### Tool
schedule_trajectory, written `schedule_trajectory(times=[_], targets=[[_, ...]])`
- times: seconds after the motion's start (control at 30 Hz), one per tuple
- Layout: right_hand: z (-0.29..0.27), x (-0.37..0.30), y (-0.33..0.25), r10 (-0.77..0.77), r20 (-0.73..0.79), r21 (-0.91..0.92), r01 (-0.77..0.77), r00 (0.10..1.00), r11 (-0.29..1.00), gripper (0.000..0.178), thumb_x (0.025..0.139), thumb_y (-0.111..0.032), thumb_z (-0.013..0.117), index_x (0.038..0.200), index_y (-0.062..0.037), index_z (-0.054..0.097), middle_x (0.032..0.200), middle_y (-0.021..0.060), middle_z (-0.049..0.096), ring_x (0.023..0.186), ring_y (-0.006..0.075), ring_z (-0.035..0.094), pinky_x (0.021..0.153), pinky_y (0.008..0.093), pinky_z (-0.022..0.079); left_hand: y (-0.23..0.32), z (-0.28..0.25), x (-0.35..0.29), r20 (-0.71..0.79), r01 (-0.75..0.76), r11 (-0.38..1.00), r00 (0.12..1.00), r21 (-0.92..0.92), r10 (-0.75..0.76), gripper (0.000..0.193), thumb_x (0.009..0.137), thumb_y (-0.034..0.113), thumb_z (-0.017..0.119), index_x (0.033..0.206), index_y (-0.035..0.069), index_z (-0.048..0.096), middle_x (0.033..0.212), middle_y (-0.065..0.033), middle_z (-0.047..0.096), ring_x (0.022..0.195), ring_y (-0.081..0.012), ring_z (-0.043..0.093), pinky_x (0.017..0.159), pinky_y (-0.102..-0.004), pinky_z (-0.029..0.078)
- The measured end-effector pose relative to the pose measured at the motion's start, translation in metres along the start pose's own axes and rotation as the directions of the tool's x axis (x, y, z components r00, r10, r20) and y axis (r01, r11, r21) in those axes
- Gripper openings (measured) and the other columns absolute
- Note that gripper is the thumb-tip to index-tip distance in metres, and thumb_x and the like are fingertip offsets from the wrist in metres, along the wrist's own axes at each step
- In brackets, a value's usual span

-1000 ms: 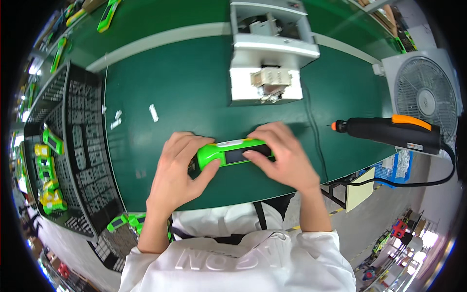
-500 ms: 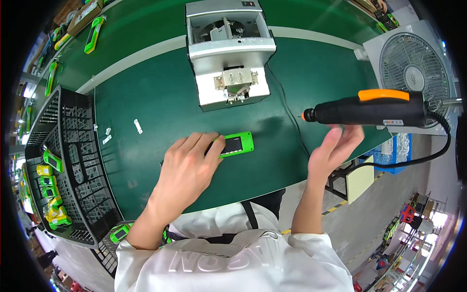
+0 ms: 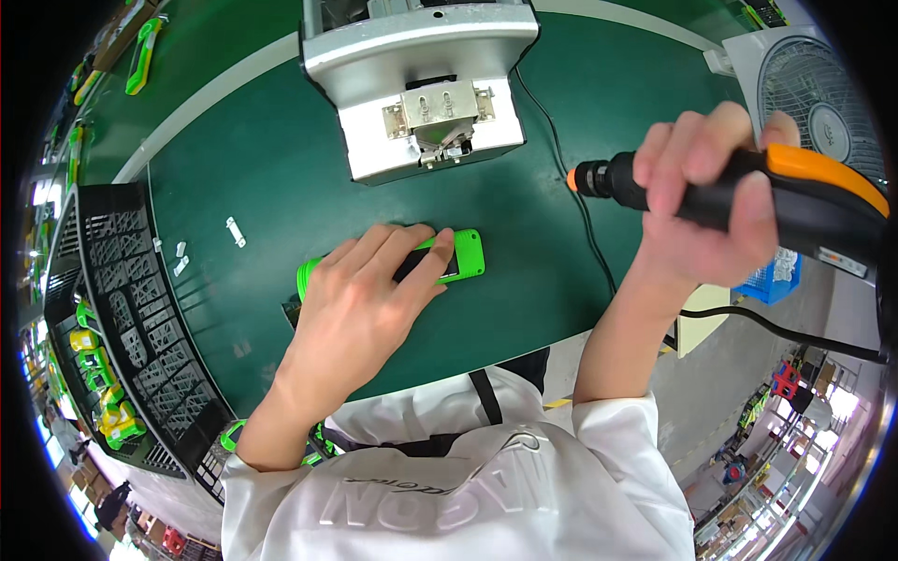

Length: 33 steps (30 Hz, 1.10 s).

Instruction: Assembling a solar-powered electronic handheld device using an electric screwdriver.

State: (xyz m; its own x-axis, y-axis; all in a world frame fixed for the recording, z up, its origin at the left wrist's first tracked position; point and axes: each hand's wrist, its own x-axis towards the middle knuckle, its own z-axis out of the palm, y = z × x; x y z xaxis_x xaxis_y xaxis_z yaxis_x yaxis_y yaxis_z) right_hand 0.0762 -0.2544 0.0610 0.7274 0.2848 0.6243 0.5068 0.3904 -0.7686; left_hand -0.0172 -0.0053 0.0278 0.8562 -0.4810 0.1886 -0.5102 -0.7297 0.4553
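A green handheld device [image 3: 472,252] with a dark screen lies on the green table, most of it covered by my left hand [image 3: 360,294]. The left fingers curl over its far edge and hold it against the tabletop. Off to the right, my right hand [image 3: 706,201] wraps round a black electric screwdriver [image 3: 809,220] with an orange lever [image 3: 828,178]. The driver lies roughly level above the table, and its orange-ringed tip [image 3: 572,179] points left, apart from the device.
A silver screw feeder [image 3: 421,56] stands at the back middle, a black cable [image 3: 585,224] running from it. At left, a black plastic crate [image 3: 136,327] holds several green and yellow devices. Small white pieces [image 3: 236,232] lie near it. A fan [image 3: 828,122] is at far right, above a blue basket [image 3: 781,280].
My right hand has risen and closed round the electric screwdriver, which was hanging with the open hand beneath it. My left hand stays on the device. The whole view has shifted a little.
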Motion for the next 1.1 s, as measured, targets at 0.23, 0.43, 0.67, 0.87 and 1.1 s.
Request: schedule_trajectory(times=[0.23, 0.43, 0.67, 0.87, 1.1], targets=[[-0.001, 0.002, -0.013, 0.081, 0.075, -0.027, -0.079, 0.994, 0.997, 0.030, 0.094, -0.016, 0.047, 0.123, -0.0114, 0.046, 0.076, -0.0017, 0.048, 0.063, 0.0119, 0.048, 0.064, 0.0321, 0.039, -0.005, 0.004, 0.000, -0.005, 0.003, 1.000, 1.000, -0.012, -0.003, 0.045, 0.065, 0.014, 0.078, 0.107, 0.005, 0.067, 0.098, -0.0067, 0.064, 0.085, -0.0235, 0.063, 0.068, -0.0358, 0.052], [-0.002, 0.002, -0.024, 0.164, -0.046, 0.154, -0.155, 0.985, 0.976, 0.024, 0.092, -0.014, 0.048, 0.116, -0.0100, 0.050, 0.074, -0.0031, 0.049, 0.062, 0.0100, 0.047, 0.068, 0.0315, 0.038, -0.007, 0.008, -0.002, -0.017, -0.008, 0.998, 1.000, 0.060, 0.009, 0.044, 0.062, 0.013, 0.079, 0.104, 0.004, 0.068, 0.098, -0.0074, 0.066, 0.084, -0.0237, 0.064, 0.064, -0.0336, 0.050], [-0.028, 0.000, -0.020, 0.139, -0.002, 0.235, -0.134, 0.990, 0.963, 0.025, 0.098, -0.017, 0.035, 0.121, -0.0121, 0.045, 0.078, -0.0004, 0.047, 0.064, 0.0142, 0.045, 0.069, 0.0352, 0.039, -0.008, 0.007, 0.001, 0.011, -0.015, 1.000, 1.000, 0.023, 0.015, 0.044, 0.063, 0.011, 0.078, 0.105, 0.004, 0.067, 0.100, -0.0095, 0.064, 0.085, -0.0255, 0.063, 0.065, -0.0354, 0.050], [-0.017, -0.007, -0.020, 0.163, -0.160, 0.204, -0.129, 0.974, 0.970, 0.010, 0.091, -0.014, 0.041, 0.097, -0.0108, 0.048, 0.074, -0.0024, 0.046, 0.060, 0.0115, 0.043, 0.066, 0.0328, 0.037, 0.000, 0.005, 0.009, 0.028, 0.019, 0.998, 0.999, -0.057, -0.017, 0.040, 0.068, 0.009, 0.076, 0.105, 0.001, 0.065, 0.103, -0.0113, 0.063, 0.086, -0.0285, 0.063, 0.067, -0.0380, 0.051], [0.006, 0.000, -0.020, 0.234, -0.264, 0.200, -0.184, 0.936, 0.962, 0.015, 0.087, -0.012, 0.041, 0.072, -0.0150, 0.041, 0.072, -0.0042, 0.046, 0.059, 0.0101, 0.041, 0.064, 0.0323, 0.033, -0.002, 0.013, 0.010, -0.018, 0.017, 0.980, 1.000, -0.197, -0.021, 0.034, 0.070, 0.007, 0.076, 0.101, -0.001, 0.063, 0.102, -0.0111, 0.064, 0.085, -0.0301, 0.063, 0.068, -0.0381, 0.052]])
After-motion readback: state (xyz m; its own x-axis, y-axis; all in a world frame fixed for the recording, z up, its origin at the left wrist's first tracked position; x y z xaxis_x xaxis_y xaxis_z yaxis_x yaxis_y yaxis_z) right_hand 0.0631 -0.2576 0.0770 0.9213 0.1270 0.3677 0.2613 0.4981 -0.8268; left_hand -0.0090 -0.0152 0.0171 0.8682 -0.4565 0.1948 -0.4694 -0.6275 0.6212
